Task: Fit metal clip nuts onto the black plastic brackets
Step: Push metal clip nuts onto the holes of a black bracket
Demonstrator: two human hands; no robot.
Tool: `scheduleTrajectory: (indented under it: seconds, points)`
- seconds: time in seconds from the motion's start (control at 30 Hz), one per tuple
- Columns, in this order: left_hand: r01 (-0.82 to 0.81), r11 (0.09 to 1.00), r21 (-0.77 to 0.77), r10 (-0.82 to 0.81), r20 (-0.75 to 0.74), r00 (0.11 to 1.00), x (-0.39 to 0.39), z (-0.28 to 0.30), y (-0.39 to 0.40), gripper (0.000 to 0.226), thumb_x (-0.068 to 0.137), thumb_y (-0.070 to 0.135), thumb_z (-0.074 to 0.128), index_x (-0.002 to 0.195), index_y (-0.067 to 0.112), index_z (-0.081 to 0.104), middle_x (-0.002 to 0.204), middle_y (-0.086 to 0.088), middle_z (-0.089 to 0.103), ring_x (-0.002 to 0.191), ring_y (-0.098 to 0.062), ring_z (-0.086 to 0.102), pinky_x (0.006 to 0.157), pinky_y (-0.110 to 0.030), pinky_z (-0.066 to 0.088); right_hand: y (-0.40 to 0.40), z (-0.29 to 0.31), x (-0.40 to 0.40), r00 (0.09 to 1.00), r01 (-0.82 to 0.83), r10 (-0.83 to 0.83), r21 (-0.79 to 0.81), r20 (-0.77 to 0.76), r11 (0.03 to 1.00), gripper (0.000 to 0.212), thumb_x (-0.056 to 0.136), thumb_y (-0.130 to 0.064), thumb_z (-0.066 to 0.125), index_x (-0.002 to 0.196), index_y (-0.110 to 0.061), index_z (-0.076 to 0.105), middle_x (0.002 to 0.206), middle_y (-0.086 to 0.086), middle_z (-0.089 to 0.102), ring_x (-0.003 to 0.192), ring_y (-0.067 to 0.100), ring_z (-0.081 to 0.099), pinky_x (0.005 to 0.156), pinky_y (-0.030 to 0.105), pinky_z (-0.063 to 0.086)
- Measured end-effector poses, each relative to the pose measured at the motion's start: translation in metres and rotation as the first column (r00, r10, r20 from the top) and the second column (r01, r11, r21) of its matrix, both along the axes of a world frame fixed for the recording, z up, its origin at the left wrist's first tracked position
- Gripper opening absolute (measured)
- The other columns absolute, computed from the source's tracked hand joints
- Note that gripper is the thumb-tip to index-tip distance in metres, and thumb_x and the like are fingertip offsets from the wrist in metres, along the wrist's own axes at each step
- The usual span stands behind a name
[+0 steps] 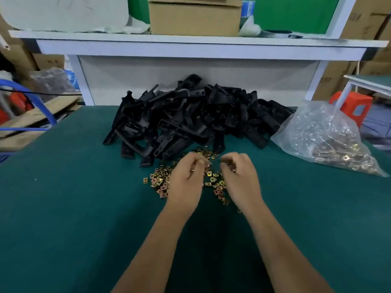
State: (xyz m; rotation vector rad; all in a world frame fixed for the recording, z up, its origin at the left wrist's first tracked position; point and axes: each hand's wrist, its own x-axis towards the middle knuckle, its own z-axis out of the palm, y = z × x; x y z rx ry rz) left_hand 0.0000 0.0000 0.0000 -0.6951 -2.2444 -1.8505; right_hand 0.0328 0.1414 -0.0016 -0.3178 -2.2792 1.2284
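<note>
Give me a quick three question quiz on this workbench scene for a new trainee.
1. True or false: the black brackets are piled at the far side of the green table.
2. Which side of the table holds the clear bag of clip nuts: A left, B right?
3. Fill in: both hands, left hand and right hand, hover over the loose ____.

Key: 1 true; 2 B; 3 clip nuts.
</note>
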Motion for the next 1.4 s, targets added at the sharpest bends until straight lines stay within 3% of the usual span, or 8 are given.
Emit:
scheduleTrajectory:
  seconds: [0.1,0.2,0.43,0.6,0.77,1.0,1.2,1.4]
  points:
    - [-0.026,0.922,-0.387,0.009,-0.048,0.999,-0.026,-0.017,0.016,0.018,0.097,0.01,0.052,0.106,0.018,0.066,0.112,0.006,0.058,0.109,-0.012,0.049,0.089,-0.01,0.036,0.015,-0.01,-0.033,0.995,0.057,-0.056,-0.008,0.079,0.998,0.018,0.098,-0.013,0.05,0.104,-0.022,0.065,0.108,-0.007,0.053,0.101,0.01,0.055,0.08,0.02,0.039]
    - [-0.029,0.819,-0.573,0.002,-0.048,0.999,-0.043,-0.035,0.024,0.022,0.093,0.016,0.056,0.112,0.018,0.066,0.124,0.002,0.056,0.121,-0.019,0.045,0.103,-0.03,0.036,0.03,-0.024,-0.047,0.984,0.172,-0.161,-0.155,0.08,0.973,0.02,0.099,-0.015,0.048,0.1,-0.025,0.065,0.107,-0.008,0.058,0.089,-0.004,0.056,0.066,0.009,0.04]
    - [-0.119,0.85,-0.513,0.088,-0.084,0.993,-0.054,-0.035,0.031,0.016,0.09,0.019,0.058,0.1,0.023,0.07,0.111,0.009,0.058,0.109,-0.016,0.048,0.092,-0.027,0.035,0.035,-0.029,-0.061,0.979,0.167,-0.157,-0.066,0.133,0.984,0.019,0.097,-0.021,0.049,0.096,-0.028,0.067,0.102,-0.012,0.059,0.089,-0.001,0.054,0.069,0.015,0.038]
    - [-0.18,0.882,-0.435,0.175,-0.051,0.983,-0.063,-0.031,0.035,0.018,0.094,0.018,0.055,0.094,0.019,0.073,0.094,0.01,0.061,0.092,-0.011,0.052,0.083,-0.03,0.041,0.046,-0.025,-0.064,0.978,0.209,-0.201,-0.182,0.06,0.961,0.02,0.096,-0.018,0.05,0.093,-0.03,0.066,0.101,-0.01,0.062,0.1,0.009,0.056,0.081,0.025,0.046]
    - [-0.152,0.9,-0.409,0.152,-0.032,0.988,-0.066,-0.034,0.035,0.018,0.094,0.017,0.055,0.091,0.022,0.071,0.092,0.016,0.058,0.095,-0.01,0.05,0.085,-0.032,0.041,0.054,-0.001,-0.092,0.999,0.051,-0.052,-0.436,0.008,0.899,0.02,0.099,-0.024,0.052,0.112,-0.035,0.063,0.101,-0.014,0.057,0.089,-0.006,0.054,0.068,0.009,0.038]
    - [-0.142,0.915,-0.377,0.144,-0.022,0.989,-0.066,-0.035,0.036,0.018,0.093,0.016,0.056,0.091,0.021,0.073,0.09,0.016,0.06,0.096,-0.011,0.051,0.086,-0.035,0.043,0.058,0.009,-0.142,0.999,0.03,-0.019,-0.512,0.026,0.859,0.034,0.102,-0.032,0.047,0.135,-0.03,0.056,0.133,-0.011,0.053,0.118,0.004,0.048,0.097,0.024,0.038]
    - [-0.153,0.907,-0.393,0.153,-0.032,0.988,-0.067,-0.034,0.037,0.017,0.093,0.017,0.054,0.085,0.023,0.068,0.087,0.016,0.058,0.093,-0.008,0.045,0.086,-0.03,0.039,0.063,0.001,-0.142,0.866,0.278,-0.474,-0.635,-0.159,0.721,0.012,0.092,-0.018,0.066,0.089,-0.024,0.075,0.083,-0.01,0.073,0.082,0.006,0.069,0.077,0.023,0.055]
    - [-0.133,0.92,-0.37,0.147,0.01,0.989,-0.067,-0.032,0.035,0.018,0.094,0.015,0.054,0.085,0.015,0.07,0.085,0.011,0.06,0.085,-0.015,0.057,0.077,-0.035,0.047,0.06,0.0,-0.1,0.857,0.29,-0.479,-0.593,-0.187,0.751,0.021,0.086,-0.009,0.069,0.076,-0.026,0.074,0.061,-0.019,0.067,0.057,-0.008,0.06,0.054,0.006,0.043]
